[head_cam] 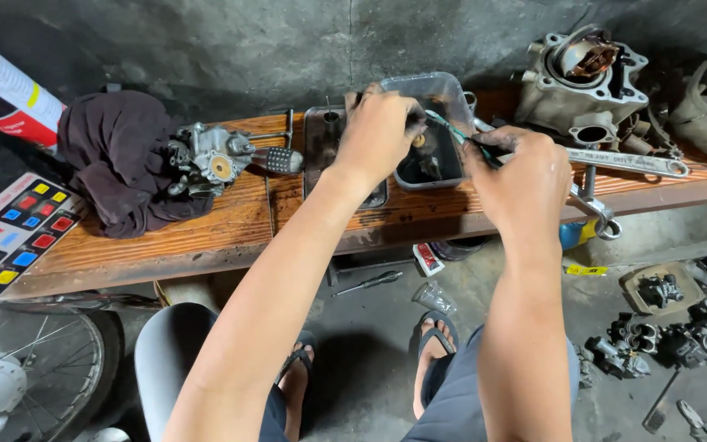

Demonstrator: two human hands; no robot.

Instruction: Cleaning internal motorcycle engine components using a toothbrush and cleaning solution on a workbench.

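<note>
My left hand (376,135) pinches a small brass part (419,141) over a clear plastic container (429,92) holding dark liquid on the wooden bench (231,225). My right hand (525,176) grips a thin green-handled tool (450,128) whose tip points at that brass part. A carburetor body (210,160) lies to the left, next to a dark rag (124,160). A dark metal tray (321,139) sits under my left hand.
An engine cylinder (583,78) and a large wrench (628,162) lie at the bench's right. A spray can (2,86) and a coloured keypad panel (10,237) are at left. A wheel (26,368), a screwdriver (370,282) and several carburetor parts (673,327) rest on the floor.
</note>
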